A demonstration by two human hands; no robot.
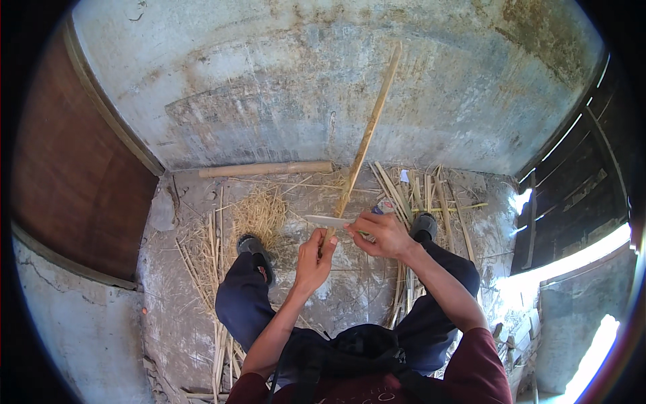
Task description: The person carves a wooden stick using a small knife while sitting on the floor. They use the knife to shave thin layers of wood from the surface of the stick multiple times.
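My left hand (313, 261) is closed around the near end of a long bamboo strip (369, 132). From there the strip runs away from me, and its far end shows against the wall. A knife (326, 220) is gripped in my right hand (383, 234), its pale blade pointing left and lying across the strip just beyond my left fingers. A bit of green shows at the handle, which my fingers mostly cover. Both hands are close together between my knees.
Curly shavings (259, 217) are heaped near my left shoe (254, 252). A bamboo pole (266, 170) lies along the foot of the wall (269, 101). Thin split strips (402, 195) lie by my right shoe (423, 227), others to the left. A brown panel (87, 155) stands at left, dark boards (572, 182) at right.
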